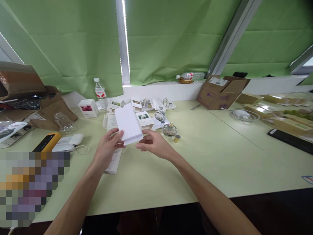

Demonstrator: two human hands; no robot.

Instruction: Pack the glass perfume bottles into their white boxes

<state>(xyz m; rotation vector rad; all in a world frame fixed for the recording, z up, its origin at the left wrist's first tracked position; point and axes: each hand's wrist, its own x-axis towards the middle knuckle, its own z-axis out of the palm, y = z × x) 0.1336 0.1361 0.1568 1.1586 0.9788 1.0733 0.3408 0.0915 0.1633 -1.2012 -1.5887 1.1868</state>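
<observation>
A folded white paper [128,123] is held up over the table, pinched at its lower left edge by my left hand [111,143]. Beside its lower right corner is my right hand [153,143], fingers curled and thumb apart from them; its fingertips are partly behind the paper. Below my left hand lies a white box [114,162]. Beyond the paper are a white box with a flower picture [144,119], a round glass bottle [169,130] and a small gold cap [177,139].
A water bottle [100,94] and a white box with a red picture [88,108] stand behind, left. An orange device [47,143] lies left. An open cardboard box [215,94], a coiled cable [244,115] and a black phone-like object [290,140] are right.
</observation>
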